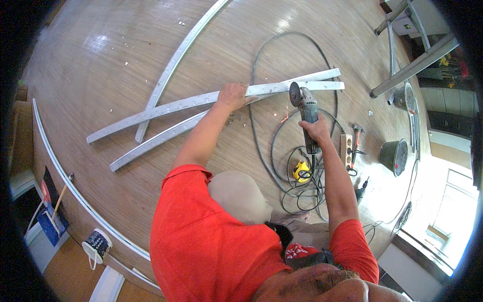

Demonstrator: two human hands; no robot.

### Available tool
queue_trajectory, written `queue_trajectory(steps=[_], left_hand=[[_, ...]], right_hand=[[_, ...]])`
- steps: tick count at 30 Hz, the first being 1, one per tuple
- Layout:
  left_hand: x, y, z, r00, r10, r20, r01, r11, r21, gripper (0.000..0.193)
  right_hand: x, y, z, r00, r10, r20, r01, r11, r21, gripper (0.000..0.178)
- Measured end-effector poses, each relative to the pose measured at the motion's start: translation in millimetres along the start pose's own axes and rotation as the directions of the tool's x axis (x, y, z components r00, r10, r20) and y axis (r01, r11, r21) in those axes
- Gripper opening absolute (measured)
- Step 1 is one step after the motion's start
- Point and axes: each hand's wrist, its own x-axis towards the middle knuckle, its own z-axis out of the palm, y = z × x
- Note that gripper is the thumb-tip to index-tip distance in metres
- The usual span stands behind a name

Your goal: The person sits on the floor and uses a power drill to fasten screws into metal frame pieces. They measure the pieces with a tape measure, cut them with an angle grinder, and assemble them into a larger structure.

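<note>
A: What's in the right hand (317,130)?

B: It's wrapped around an angle grinder (309,117), out ahead and right of the body. The grinder has a dark, scuffed body, a grey metal head and a dark round disc (295,93).

A: And the left hand (233,97)?

B: Closed over the top strip (176,104), left of the grinder. That strip is pale, silvery metal, long and narrow, with small marks spaced along its face; it looks curved, though the lens bends straight edges.

A: What's around it?

B: A similar second strip (151,152) crosses under it, its left end nearer the person. A third strip (178,55) runs far off, its near end beneath the top one. Orange sparks (285,119) show just left of the grinder. Nearer lie a looped black cable (272,146) and a yellow tape measure (301,171); to the right, a power strip (346,149) beside a hammer (357,137).

A: Anything unclear?

B: The disc overlaps the top strip, but I can't tell whether they touch. The left fingertips are partly hidden, the third strip's far end is cut off, and glare washes out the window (455,204) at right.
</note>
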Motion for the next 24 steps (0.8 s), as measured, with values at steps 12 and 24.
queue_trajectory(steps=[12,24], left_hand=[[1.6,-2.0,3.1,0.999,0.004,0.036,-0.005,1.0,0.01,0.083],[-1.2,-0.2,1.7,0.999,-0.012,0.049,0.011,1.0,0.019,0.079]], right_hand=[[11.4,1.9,-3.4,0.996,0.003,0.092,-0.008,0.999,0.05,0.063],[6.6,-14.7,-12.3,1.0,-0.017,0.025,0.016,0.999,0.038,0.052]])
